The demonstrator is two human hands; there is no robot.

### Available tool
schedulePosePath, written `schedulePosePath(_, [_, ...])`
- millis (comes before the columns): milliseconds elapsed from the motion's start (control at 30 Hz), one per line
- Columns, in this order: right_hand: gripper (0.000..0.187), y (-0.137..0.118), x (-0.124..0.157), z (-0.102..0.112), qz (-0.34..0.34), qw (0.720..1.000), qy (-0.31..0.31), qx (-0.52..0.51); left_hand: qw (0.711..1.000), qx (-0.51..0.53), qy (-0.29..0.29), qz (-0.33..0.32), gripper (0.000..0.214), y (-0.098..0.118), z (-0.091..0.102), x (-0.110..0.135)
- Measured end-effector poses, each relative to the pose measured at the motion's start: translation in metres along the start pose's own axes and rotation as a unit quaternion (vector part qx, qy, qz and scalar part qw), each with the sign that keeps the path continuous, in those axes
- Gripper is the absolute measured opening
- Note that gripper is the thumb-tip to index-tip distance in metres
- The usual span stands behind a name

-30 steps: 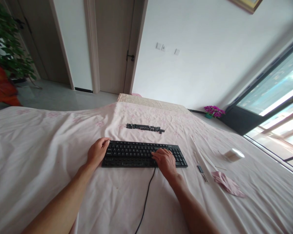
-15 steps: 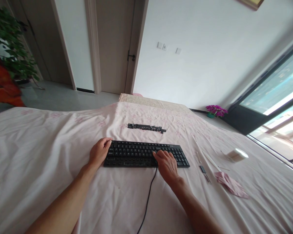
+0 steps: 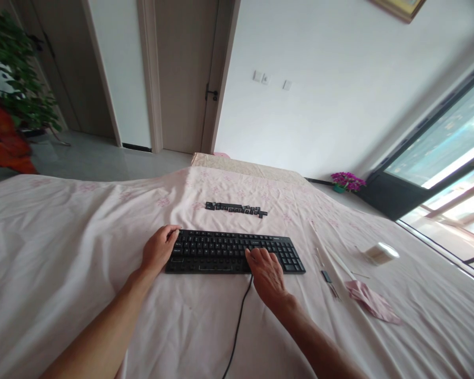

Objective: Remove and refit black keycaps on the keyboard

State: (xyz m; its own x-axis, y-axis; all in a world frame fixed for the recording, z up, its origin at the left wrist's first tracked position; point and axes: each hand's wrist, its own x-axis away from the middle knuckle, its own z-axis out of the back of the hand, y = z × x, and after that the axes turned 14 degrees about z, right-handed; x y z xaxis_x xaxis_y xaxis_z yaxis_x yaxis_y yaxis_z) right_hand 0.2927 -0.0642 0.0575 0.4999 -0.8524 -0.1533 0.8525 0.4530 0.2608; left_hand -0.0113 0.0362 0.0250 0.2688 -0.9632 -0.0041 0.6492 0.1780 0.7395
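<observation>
Flowered sheet point(image 3: 197, 326): keyboard point(image 3: 215, 247) lying on it, loose keys point(image 3: 231, 206) between that and the far edge.
Left hand point(image 3: 158, 248) grips the keyboard's far left corner; right hand point(image 3: 267, 271) covers part of its right half, grip unclear.

Black keyboard point(image 3: 221, 251) lying flat, front rows partly bare, loose keycaps point(image 3: 229, 206) beyond

Daylight comes in from the window point(image 3: 444, 150) on the right, panes partly blown out. Left side is dimmer; door point(image 3: 184, 73) reads dull and flat. Shadows soft, mostly in the folds of the pale cloth point(image 3: 75, 237). Glare on top of the white container point(image 3: 381, 253). Keyboard point(image 3: 213, 247) is dark, most legends too small to read. Wide-angle lens: verticals lean, corners smear, plant point(image 3: 19, 89) soft.
</observation>
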Motion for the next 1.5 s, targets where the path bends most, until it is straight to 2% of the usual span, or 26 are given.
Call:
schedulePosePath(133, [0.046,0.014,0.005,0.002,-0.025,0.994,0.041,-0.094,1.000,0.009,-0.002,-0.005,0.031,-0.003,-0.002,-0.002])
schedulePosePath(233, [0.038,0.039,0.004,-0.004,-0.074,0.976,0.097,-0.182,1.000,0.022,-0.009,-0.012,0.031,-0.008,-0.005,-0.005])
schedulePosePath(333, [0.034,0.068,-0.005,-0.016,-0.142,0.960,0.130,-0.203,1.000,0.025,-0.016,-0.005,0.031,-0.011,-0.008,-0.008])
schedulePosePath(467, [0.037,0.103,-0.025,-0.034,-0.200,0.957,0.114,-0.175,1.000,0.017,-0.020,0.000,0.031,-0.011,-0.009,-0.010])
schedulePosePath(567, [0.042,0.123,-0.044,-0.045,-0.244,0.956,0.075,-0.142,1.000,0.016,-0.018,0.000,0.031,-0.011,-0.008,-0.011])
schedulePosePath(700, [0.041,0.141,-0.069,-0.054,-0.254,0.957,0.058,-0.129,1.000,0.013,-0.023,0.007,0.031,-0.011,-0.009,-0.011])
schedulePosePath(867, [0.038,0.153,-0.095,-0.061,-0.242,0.962,0.038,-0.120,0.999,0.014,-0.026,0.014,0.031,-0.011,-0.009,-0.010])
schedulePosePath(1067, [0.028,0.160,-0.111,-0.069,-0.260,0.957,0.003,-0.128,1.000,0.021,-0.021,0.002,0.030,-0.010,-0.008,-0.011])
schedulePosePath(1267, [0.025,0.164,-0.116,-0.071,-0.277,0.948,-0.001,-0.156,1.000,0.020,-0.016,0.001,0.029,-0.009,-0.007,-0.010])
schedulePosePath(1500, [0.019,0.159,-0.111,-0.068,-0.262,0.943,-0.016,-0.207,1.000,-0.001,-0.020,0.012,0.030,-0.007,-0.005,-0.009])
